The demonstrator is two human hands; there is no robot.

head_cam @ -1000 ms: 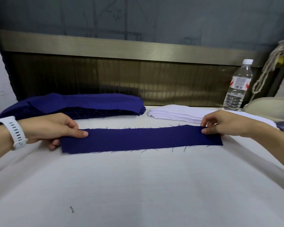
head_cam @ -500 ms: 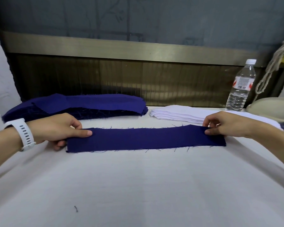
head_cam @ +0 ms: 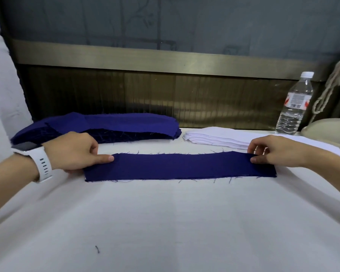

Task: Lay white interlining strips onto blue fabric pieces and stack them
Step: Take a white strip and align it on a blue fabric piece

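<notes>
Blue fabric piece [head_cam: 180, 166] flat on worktop [head_cam: 165, 222]; left hand [head_cam: 71, 152] and right hand [head_cam: 279, 152] pinch its ends in their fingers [head_cam: 104, 159], likely tensioning it smooth for a strip from white interlining stack [head_cam: 214, 139] just behind

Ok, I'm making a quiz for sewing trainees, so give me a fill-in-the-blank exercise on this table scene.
1. The left hand and right hand each pinch one end of the fabric strip, whose colour is ____.
2. The white interlining stack lies to the ____ of the blue fabric pile.
3. The white watch is worn on the ____ wrist.
4. The water bottle stands upright with its cap ____.
Missing words: blue; right; left; on.
</notes>
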